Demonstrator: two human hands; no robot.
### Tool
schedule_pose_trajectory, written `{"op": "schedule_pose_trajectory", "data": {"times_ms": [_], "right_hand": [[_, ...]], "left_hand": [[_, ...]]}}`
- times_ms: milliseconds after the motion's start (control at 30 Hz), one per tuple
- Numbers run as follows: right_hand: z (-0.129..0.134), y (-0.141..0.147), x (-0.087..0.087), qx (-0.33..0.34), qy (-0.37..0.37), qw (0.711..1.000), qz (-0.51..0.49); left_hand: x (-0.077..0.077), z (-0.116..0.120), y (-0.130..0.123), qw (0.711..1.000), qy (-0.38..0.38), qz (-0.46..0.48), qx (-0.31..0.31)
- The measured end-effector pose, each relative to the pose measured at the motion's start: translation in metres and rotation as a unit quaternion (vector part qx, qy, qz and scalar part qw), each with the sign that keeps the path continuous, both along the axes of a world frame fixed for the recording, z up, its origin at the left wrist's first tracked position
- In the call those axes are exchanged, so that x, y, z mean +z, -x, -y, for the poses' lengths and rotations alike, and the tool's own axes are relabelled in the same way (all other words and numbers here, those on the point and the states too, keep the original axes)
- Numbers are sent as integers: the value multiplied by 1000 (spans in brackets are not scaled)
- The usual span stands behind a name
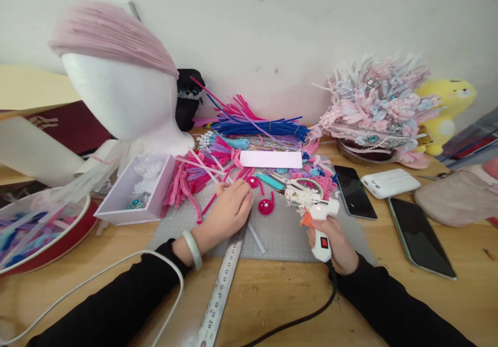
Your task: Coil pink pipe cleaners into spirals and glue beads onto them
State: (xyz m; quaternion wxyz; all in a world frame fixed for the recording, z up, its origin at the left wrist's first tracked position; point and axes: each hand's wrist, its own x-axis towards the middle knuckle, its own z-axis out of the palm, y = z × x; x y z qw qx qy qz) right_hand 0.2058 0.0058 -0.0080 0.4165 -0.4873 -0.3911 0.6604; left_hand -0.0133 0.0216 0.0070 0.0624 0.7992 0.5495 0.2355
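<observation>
My right hand (335, 240) is wrapped around the handle of a white hot glue gun (322, 243) with an orange trigger and a lit red light. Its nozzle end, caked in whitish glue, points left over the mat. My left hand (233, 209) is curled above the upper part of a steel ruler (221, 290), fingers drawn together; what they hold is hidden. Just right of it lie two coiled magenta pipe-cleaner pieces, the nearer coil (265, 206) with a pale centre. A clear glue stick (256, 238) rests on the grey cutting mat (288, 240).
Bundles of pipe cleaners (257, 128), a white card strip (271, 160) and a teal cutter (271, 181) lie behind the hands. Left stand a bead box (134, 214) and foam head (124, 98). Phones (422, 238) and a power bank (390, 182) lie right; a black cord (299, 321) trails in front.
</observation>
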Motion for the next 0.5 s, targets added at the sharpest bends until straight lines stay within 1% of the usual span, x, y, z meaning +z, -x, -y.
{"op": "schedule_pose_trajectory", "data": {"times_ms": [200, 333, 500], "right_hand": [[-6, -2, 2, -39, 43, 994, -92], [-7, -1, 3, -48, 53, 992, -100], [-7, 0, 2, -46, 52, 993, -97]], "left_hand": [[-2, -23, -6, 999, 6, 10, -49], [-8, -28, -7, 997, 12, 8, -75], [-16, -30, -6, 996, 8, -5, -90]]}}
